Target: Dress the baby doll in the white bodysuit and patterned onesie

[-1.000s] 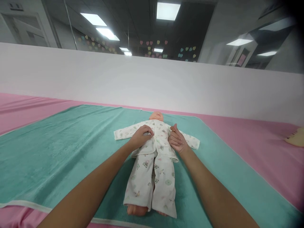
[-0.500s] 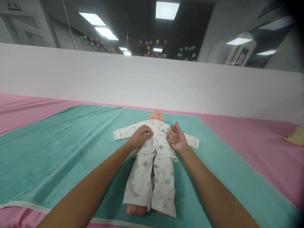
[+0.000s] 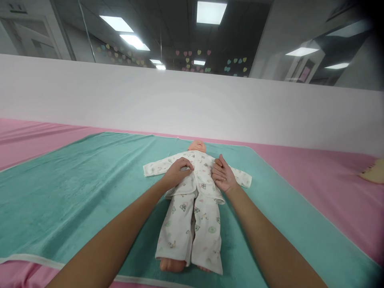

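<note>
A baby doll (image 3: pixel 198 146) lies on its back with arms spread, its head away from me and bare feet nearest. It wears a white printed jacket (image 3: pixel 203 186) and matching trousers (image 3: pixel 180 224). On the chest, my left hand (image 3: pixel 179 171) is closed, thumb and fingertips pinching the jacket's front edge near the middle. My right hand (image 3: pixel 222 174) is curled into a loose fist at the other side of the chest, thumb up, against or just above the jacket. Nothing shows inside that fist.
Under the doll is a green blanket (image 3: pixel 90 192) with a pale border, spread over a pink sheet (image 3: pixel 300 172). A low white wall (image 3: pixel 180 104) stands behind, with glass above it. A tan object (image 3: pixel 373 172) lies at the far right edge.
My right thumb and index finger have shifted slightly to the left. My left hand and the doll look the same.
</note>
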Demonstrator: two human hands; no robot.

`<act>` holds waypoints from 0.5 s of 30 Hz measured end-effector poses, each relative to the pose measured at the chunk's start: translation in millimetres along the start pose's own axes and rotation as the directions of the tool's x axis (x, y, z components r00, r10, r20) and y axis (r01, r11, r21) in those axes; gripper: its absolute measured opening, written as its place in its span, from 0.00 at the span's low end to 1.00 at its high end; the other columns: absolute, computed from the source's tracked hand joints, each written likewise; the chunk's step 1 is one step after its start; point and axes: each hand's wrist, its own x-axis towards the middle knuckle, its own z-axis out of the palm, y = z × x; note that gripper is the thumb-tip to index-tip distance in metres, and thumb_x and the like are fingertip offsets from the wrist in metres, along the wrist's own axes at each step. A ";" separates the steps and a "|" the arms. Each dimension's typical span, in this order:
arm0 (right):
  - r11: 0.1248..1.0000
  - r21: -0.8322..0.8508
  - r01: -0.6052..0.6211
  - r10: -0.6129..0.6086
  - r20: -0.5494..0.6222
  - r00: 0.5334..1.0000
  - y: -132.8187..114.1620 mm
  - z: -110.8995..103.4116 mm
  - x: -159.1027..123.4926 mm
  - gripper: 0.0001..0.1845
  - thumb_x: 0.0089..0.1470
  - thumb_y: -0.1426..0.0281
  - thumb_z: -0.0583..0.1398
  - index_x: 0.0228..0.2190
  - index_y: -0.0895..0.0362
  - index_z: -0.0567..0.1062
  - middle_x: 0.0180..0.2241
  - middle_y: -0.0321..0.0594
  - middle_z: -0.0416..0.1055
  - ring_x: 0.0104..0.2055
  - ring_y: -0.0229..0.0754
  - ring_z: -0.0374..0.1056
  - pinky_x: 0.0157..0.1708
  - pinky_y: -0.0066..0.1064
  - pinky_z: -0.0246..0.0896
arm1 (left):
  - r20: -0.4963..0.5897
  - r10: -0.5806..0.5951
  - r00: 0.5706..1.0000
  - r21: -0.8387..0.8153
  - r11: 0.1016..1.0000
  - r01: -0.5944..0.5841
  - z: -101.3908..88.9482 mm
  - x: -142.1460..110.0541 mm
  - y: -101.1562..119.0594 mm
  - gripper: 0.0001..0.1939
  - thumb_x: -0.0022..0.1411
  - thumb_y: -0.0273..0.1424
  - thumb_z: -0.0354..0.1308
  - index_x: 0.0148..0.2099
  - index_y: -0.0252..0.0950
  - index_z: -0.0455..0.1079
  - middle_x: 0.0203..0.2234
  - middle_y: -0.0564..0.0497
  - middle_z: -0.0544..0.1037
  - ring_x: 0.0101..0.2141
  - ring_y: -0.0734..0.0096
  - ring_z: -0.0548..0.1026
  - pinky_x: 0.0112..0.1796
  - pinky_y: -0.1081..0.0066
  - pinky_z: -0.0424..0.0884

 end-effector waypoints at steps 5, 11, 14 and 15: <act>0.999 0.016 -0.050 0.049 0.063 0.997 0.9 -0.1 -0.6 0.15 0.56 0.57 0.53 0.26 0.55 0.63 0.08 0.20 0.43 0.09 0.28 0.28 0.09 0.20 0.34 | -0.005 0.015 1.000 0.014 1.000 -0.015 -0.1 0.6 -1.6 0.06 0.55 0.30 0.51 0.32 0.40 0.68 0.38 0.51 0.70 0.43 0.64 0.68 0.47 0.64 0.64; 0.977 -0.209 -0.038 0.045 0.028 0.999 1.5 12.5 -3.2 0.16 0.53 0.54 0.55 0.29 0.54 0.66 0.05 0.20 0.45 0.07 0.28 0.31 0.07 0.22 0.36 | -0.025 0.094 0.995 0.170 0.982 -0.088 3.6 0.4 -4.7 0.06 0.57 0.29 0.50 0.34 0.39 0.68 0.37 0.51 0.70 0.43 0.66 0.69 0.45 0.64 0.66; 0.961 -0.274 -0.046 0.052 0.014 0.999 2.6 24.5 -1.0 0.17 0.53 0.53 0.55 0.27 0.55 0.66 0.06 0.21 0.46 0.07 0.28 0.33 0.07 0.21 0.36 | -0.136 0.254 0.957 0.398 0.899 -0.182 8.0 -1.9 -0.8 0.09 0.60 0.30 0.48 0.42 0.38 0.66 0.44 0.45 0.68 0.47 0.61 0.66 0.47 0.60 0.65; 0.963 -0.267 -0.041 0.043 0.000 0.999 2.7 29.3 0.8 0.18 0.52 0.53 0.56 0.25 0.55 0.66 0.06 0.21 0.46 0.07 0.28 0.33 0.07 0.21 0.35 | -0.168 0.336 0.927 0.475 0.851 -0.223 9.4 -3.1 2.3 0.12 0.61 0.31 0.48 0.46 0.37 0.64 0.49 0.43 0.66 0.50 0.59 0.64 0.48 0.57 0.63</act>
